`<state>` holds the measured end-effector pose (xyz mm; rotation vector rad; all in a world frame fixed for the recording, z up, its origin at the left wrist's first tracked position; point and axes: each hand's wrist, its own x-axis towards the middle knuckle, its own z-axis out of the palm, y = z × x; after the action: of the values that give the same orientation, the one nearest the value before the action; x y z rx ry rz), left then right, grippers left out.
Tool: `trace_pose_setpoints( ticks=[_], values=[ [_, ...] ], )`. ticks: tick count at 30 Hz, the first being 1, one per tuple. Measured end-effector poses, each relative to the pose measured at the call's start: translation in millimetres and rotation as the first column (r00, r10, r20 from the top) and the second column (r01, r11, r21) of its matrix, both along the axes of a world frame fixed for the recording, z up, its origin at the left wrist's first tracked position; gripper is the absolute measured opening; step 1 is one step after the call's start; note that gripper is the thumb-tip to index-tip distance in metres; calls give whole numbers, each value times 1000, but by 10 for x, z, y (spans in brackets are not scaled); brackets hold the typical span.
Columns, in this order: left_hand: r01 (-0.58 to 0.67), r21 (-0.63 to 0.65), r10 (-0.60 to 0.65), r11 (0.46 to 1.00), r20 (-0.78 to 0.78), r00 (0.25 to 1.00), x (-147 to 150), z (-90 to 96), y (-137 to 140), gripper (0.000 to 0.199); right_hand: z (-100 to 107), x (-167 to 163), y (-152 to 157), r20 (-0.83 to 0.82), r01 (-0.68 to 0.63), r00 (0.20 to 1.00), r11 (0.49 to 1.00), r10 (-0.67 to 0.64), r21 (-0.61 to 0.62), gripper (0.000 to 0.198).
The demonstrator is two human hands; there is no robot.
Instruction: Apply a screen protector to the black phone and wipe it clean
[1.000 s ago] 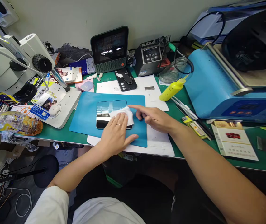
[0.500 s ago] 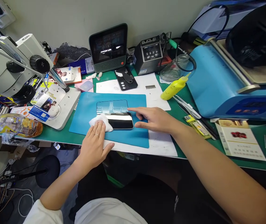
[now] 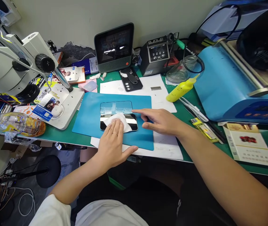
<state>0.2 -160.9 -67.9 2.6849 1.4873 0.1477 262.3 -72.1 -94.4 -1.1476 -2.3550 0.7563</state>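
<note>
A phone with a glossy black screen [image 3: 134, 123] lies on the blue mat [image 3: 84, 117], bright reflections across it. Along its far side is a clear, film-like panel [image 3: 116, 107] with a paler strip; whether the two are joined I cannot tell. My left hand [image 3: 114, 141] presses a folded white wipe [image 3: 124, 121] flat on the phone's middle, fingers together and thumb stretched aside. My right hand [image 3: 162, 121] is at the right side, its index fingertip at the panel's right edge. Its thumb stands apart, the other fingers are curled, and nothing is held in it.
Behind the mat lie white paper [image 3: 159, 97] and a dark phone back cover [image 3: 131, 80]. A microscope [image 3: 43, 62] stands left, near a drink bottle [image 3: 21, 124]. Rightward are a yellow squeeze bottle [image 3: 181, 90], tweezers [image 3: 194, 108], a soldering station [image 3: 157, 56] and a blue machine [image 3: 228, 84].
My left hand has slid the white wipe rightward, from the phone's left end to its middle. My right index finger stays at the panel's edge. The whole view has shifted slightly.
</note>
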Motion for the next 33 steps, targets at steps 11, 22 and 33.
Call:
trace_pose_setpoints(
  ticks=[11,22,33],
  values=[
    [15,67,-9,998,-81,997,-3,21,-40,90,77,-25,-7,-30,1,1000,1000,-1,-3,99],
    [82,51,-87,995,122,989,-260,246,175,68,143,-37,-18,-33,-8,999,999,7,-33,104],
    [48,-35,-48,998,-3,999,-339,45,205,87,102,-20,-11,-39,-10,999,1000,9,-10,96]
  ],
)
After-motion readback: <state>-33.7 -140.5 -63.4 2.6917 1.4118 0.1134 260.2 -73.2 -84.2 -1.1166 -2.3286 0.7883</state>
